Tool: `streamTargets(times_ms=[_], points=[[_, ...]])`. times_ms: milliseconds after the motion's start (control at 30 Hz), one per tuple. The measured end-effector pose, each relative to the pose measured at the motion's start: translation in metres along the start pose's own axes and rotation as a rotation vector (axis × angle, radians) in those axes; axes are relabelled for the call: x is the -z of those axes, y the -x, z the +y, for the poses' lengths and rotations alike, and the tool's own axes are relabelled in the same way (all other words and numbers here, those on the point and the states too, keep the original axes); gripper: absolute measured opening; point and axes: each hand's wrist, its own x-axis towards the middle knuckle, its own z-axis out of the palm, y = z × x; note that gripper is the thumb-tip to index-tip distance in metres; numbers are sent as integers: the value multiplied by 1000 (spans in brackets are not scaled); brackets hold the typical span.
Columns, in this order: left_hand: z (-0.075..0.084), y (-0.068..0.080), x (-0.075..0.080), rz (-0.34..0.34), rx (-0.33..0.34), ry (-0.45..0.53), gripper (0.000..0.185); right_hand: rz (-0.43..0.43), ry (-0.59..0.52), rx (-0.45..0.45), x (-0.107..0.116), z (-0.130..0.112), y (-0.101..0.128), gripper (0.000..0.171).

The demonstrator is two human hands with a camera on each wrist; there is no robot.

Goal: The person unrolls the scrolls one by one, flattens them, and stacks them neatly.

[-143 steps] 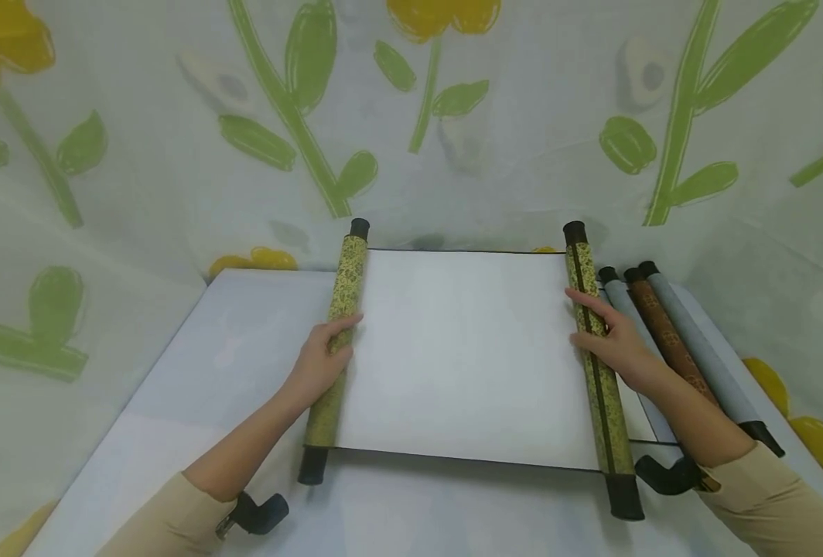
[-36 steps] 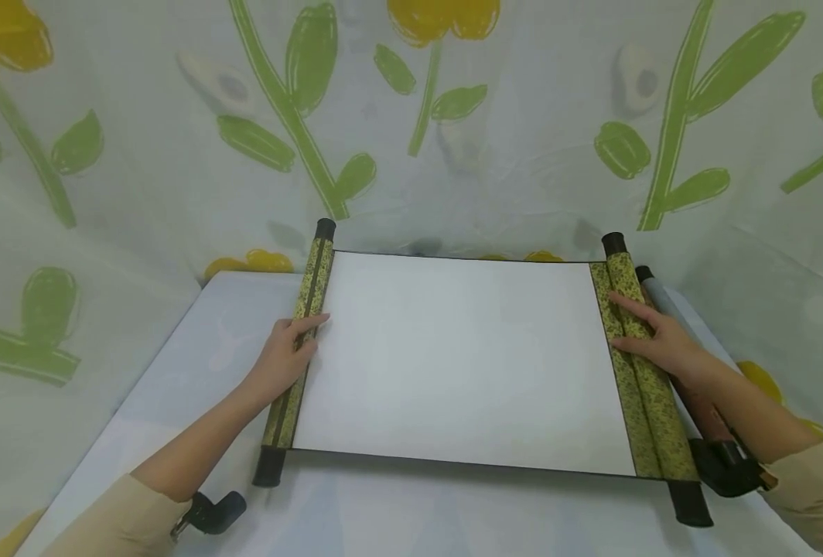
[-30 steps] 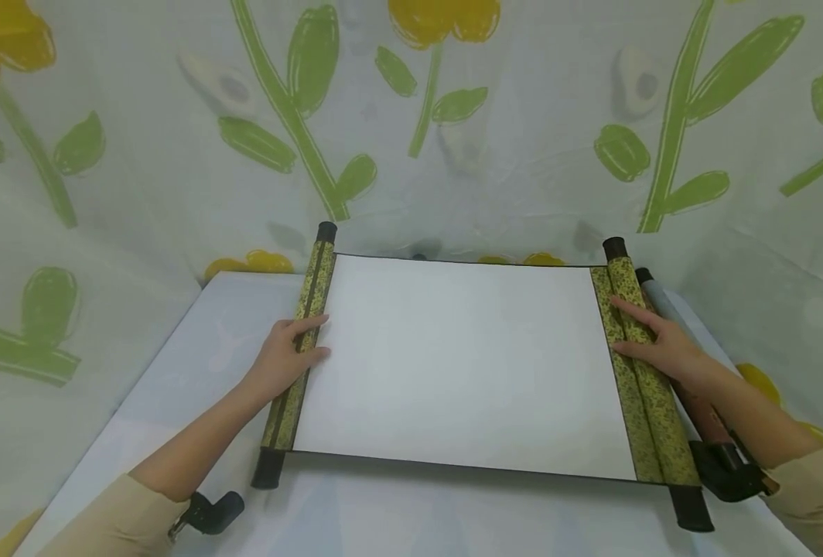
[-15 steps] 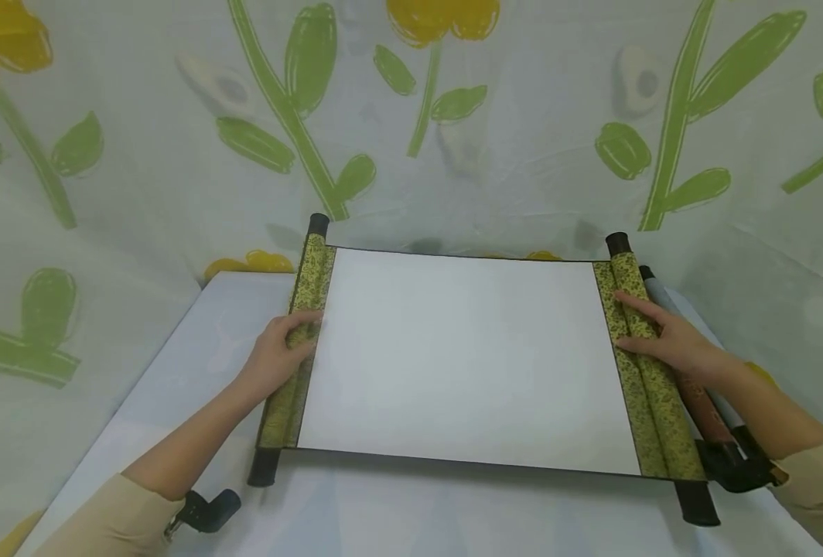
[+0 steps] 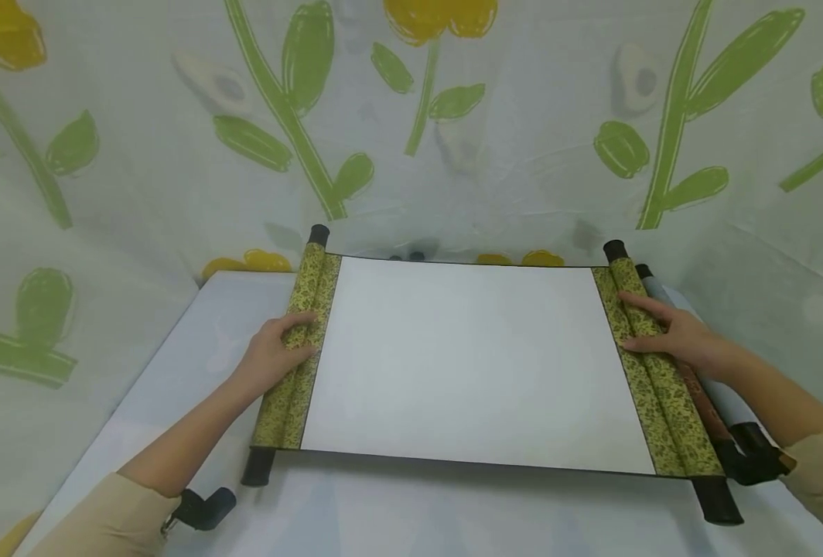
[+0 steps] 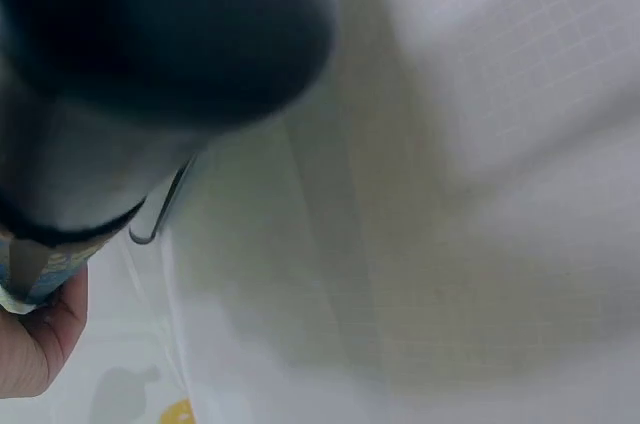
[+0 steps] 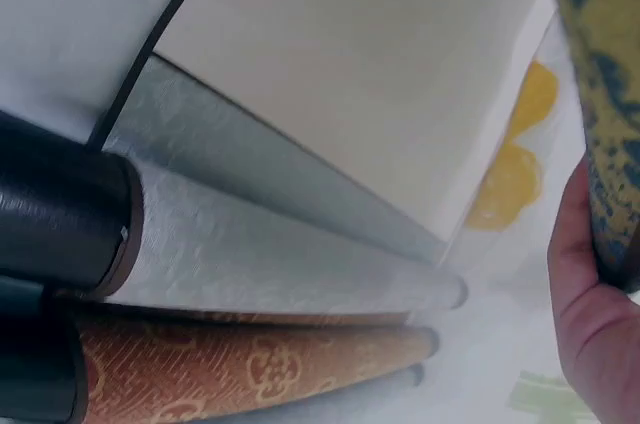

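A hanging scroll with a white sheet (image 5: 481, 363) is spread between two rollers with yellow-green dark-speckled covering and black end knobs. My left hand (image 5: 265, 360) grips the left roller (image 5: 275, 410), thumb and fingers round it. Round the right roller (image 5: 676, 410) curls my right hand (image 5: 690, 340). A speckled border strip shows beside each roller. The scroll is held above the table, its shadow falling below the near edge. In the left wrist view a blurred black knob (image 6: 170, 34) hides much of the roller; the right wrist view shows the speckled roller (image 7: 610, 54) in my right hand.
On the table's right side, under the held scroll, lie a grey scroll (image 7: 290, 254) with some pale sheet unrolled and a brown patterned scroll (image 7: 260, 369). Another grey scroll (image 5: 728, 402) lies alongside. A flower-printed cloth (image 5: 481, 186) stands behind the white table (image 5: 175, 387).
My hands have moved apart with the rollers, so more white sheet shows. Speckled borders have come into view, first at the right and then at the left.
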Motion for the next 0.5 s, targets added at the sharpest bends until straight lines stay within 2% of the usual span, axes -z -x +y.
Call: streamTargets(times_ms=[200,300,500], points=[[-2,-2,-2,23,-27,-18,48,-55,-31,7,2,2,0,86],[-1,-5,-3,35,-43,-23,47,-64,-5,30,3,4,-4,85],[1,-17,-6,12,-56,-26,45,-65,71,82,11,9,-10,80]])
